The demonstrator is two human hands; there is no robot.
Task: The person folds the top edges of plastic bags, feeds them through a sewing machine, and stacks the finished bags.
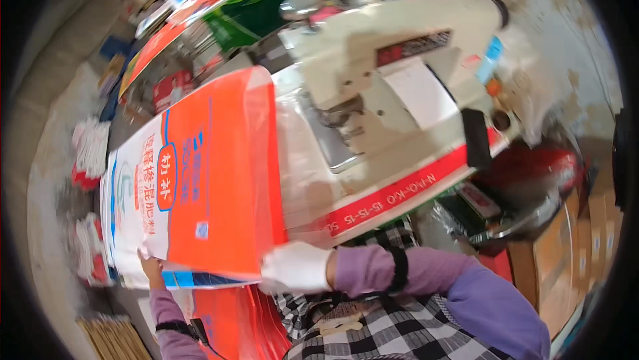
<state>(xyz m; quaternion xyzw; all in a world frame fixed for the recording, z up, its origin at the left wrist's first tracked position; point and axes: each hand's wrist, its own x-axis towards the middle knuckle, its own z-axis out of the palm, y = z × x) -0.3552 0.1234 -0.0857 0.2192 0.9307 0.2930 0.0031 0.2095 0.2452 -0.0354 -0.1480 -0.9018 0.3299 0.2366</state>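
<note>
A large orange and white printed sack [226, 160] lies flat across the left part of the worktable, with a blue stripe along its near edge. My left hand [152, 269], bare, pinches that near edge toward the sack's white end, its thumb on top. At the orange near corner, my right hand [296, 268] in a white glove is closed on the edge; motion blurs its fingers. Beyond and to the right stands a cream sewing machine [359, 74], its presser foot area [343, 120] to the right of the sack's orange end, apart from it.
More orange sacks [246, 320] are stacked below the table edge, by my checked apron [393, 333]. Cardboard boxes [559, 273] stand at the right, beside a clear plastic bag [532, 207]. White and red bundles [90, 147] sit at the left. Thread holders [303, 7] rise behind the machine.
</note>
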